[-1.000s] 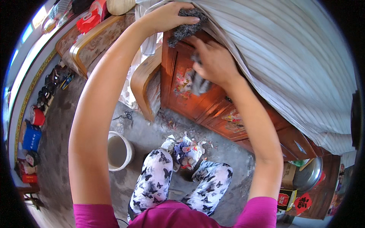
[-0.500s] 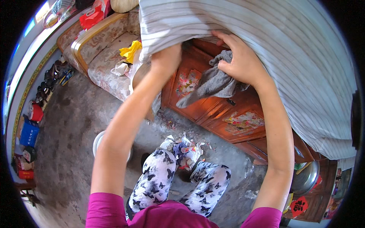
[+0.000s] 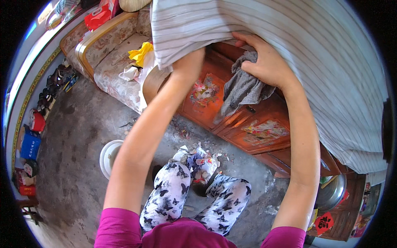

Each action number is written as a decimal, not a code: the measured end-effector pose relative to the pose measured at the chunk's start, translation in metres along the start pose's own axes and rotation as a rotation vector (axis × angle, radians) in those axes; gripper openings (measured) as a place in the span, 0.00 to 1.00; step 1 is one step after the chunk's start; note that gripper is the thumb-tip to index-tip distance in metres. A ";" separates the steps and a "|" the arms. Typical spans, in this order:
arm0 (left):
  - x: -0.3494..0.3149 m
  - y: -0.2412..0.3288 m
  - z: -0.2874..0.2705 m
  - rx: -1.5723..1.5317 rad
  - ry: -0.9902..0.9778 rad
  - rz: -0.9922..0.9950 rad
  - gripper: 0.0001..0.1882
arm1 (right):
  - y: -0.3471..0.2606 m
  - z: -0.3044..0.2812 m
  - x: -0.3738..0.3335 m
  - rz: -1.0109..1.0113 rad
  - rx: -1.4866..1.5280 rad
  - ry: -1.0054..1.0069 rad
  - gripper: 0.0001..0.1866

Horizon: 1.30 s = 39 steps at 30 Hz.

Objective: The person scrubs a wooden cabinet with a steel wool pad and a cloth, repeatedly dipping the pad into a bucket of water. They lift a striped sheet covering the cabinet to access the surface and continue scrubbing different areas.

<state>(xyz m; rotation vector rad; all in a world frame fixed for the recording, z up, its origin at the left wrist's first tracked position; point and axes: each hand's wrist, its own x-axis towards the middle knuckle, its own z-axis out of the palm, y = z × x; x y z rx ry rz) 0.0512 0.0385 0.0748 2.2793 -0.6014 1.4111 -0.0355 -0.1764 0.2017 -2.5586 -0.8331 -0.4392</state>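
A grey cloth point(image 3: 247, 87) hangs from my right hand point(image 3: 268, 62), pinched between thumb and palm. The index finger of that hand reaches up to the hem of a white striped sheet point(image 3: 306, 49), which drapes over a wooden cabinet. Under the sheet's left corner is my left hand point(image 3: 191, 65), slightly blurred, its fingers hidden by the fabric. Below both hands stands the reddish-brown cabinet point(image 3: 231, 130), whose door panels carry worn, torn coloured pictures.
A floral sofa point(image 3: 113, 76) stands left of the cabinet, with a yellow bag point(image 3: 140, 53) on it. On the floor are a white bucket point(image 3: 108, 159) and scattered paper scraps point(image 3: 206, 163) near my knees. Shoes point(image 3: 56, 84) line the left wall; a metal basin point(image 3: 333, 192) is at right.
My left hand has shifted slightly to the right beneath the sheet. The grey cloth's lower end has swung right, hanging closer under my right hand. More of the white bucket shows.
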 end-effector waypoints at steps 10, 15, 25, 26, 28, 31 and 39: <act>0.007 0.017 -0.006 -0.222 -0.154 0.005 0.20 | 0.004 -0.002 -0.011 0.068 0.061 -0.021 0.41; -0.002 0.022 -0.010 -0.107 -0.211 -0.081 0.16 | 0.002 0.001 -0.011 0.048 0.042 0.028 0.41; 0.010 -0.003 -0.024 -0.139 -0.400 -0.131 0.22 | 0.002 -0.003 -0.011 0.059 0.064 0.015 0.41; 0.004 -0.002 -0.021 -0.063 -0.307 -0.089 0.21 | 0.003 0.001 -0.008 0.052 0.066 0.024 0.41; -0.003 0.023 -0.015 -0.112 -0.420 -0.242 0.19 | 0.006 0.002 -0.006 0.045 0.074 0.033 0.40; -0.012 0.047 -0.013 -0.003 -0.252 0.174 0.19 | 0.008 0.009 -0.010 0.058 0.119 0.037 0.39; -0.001 -0.052 -0.008 0.263 -0.151 0.030 0.27 | 0.005 0.006 -0.012 0.043 0.049 0.033 0.40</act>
